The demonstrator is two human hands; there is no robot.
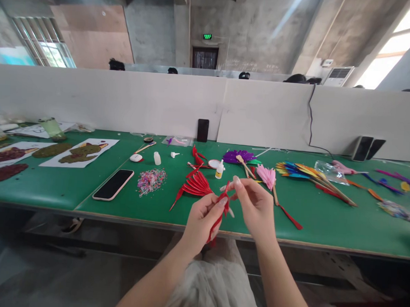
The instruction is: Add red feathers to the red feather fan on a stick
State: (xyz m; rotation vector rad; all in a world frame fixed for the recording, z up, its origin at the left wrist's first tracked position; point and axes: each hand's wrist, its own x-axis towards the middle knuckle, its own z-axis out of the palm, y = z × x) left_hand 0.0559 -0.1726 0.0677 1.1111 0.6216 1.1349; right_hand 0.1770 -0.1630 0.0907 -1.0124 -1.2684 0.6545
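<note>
Grey clothing (pixel 214 291) is seen bottom-centre; red material (pixel 213 232) is finger-pinched by the left hand (pixel 202 217). The right hand (pixel 258 203) is curled; hold unclear.

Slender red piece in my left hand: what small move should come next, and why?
I'd probably pinch the raised tip of the slender red piece lightly with your bare right hand: your bare left hand grips its lower part, and the tip stands up beside the right fingertips, though contact is hard to see.
</note>
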